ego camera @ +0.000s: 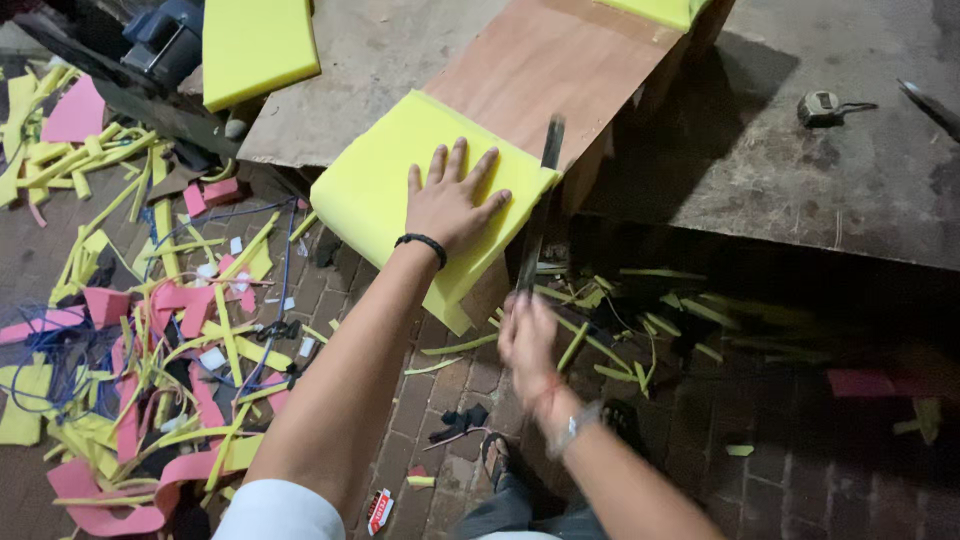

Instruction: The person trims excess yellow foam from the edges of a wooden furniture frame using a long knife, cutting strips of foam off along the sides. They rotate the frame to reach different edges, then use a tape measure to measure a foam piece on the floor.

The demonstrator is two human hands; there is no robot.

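My left hand lies flat, fingers spread, on the yellow foam; my right hand grips the blade; a slip could nick those fingers.

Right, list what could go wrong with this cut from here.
1. The left hand lies flat on the yellow foam sheet, fingertips close to the long blade; a slip could reach them.
2. The right hand is motion-blurred on the blade's lower end, so its grip and control are hard to judge.
3. The foam overhangs the plywood board and could shift or sag mid-cut.
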